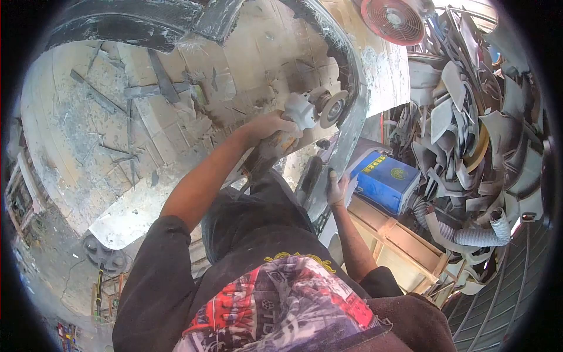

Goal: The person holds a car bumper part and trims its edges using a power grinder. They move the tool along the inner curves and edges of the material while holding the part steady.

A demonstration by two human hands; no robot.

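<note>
My left hand (272,126) is wrapped round the body of an angle grinder (301,111), just behind its grey head. The grinder's round disc (333,110) is right at the inner edge of a long curved dark frame piece (355,120), whose edge looks ragged and fibrous higher up. Lower down, my right hand (337,189) grips the same piece by its side, thumb on top and the other fingers mostly hidden. Part of the grinder's body is covered by my left hand and forearm.
Dusty cardboard (64,152) covers the work surface, with dark offcut strips (97,91) scattered over it. Another black part (117,26) lies at the far side. To the right are a blue box (381,182), a wooden frame (404,243), a ribbed hose (478,236), a red fan (394,20) and piled panels (451,123).
</note>
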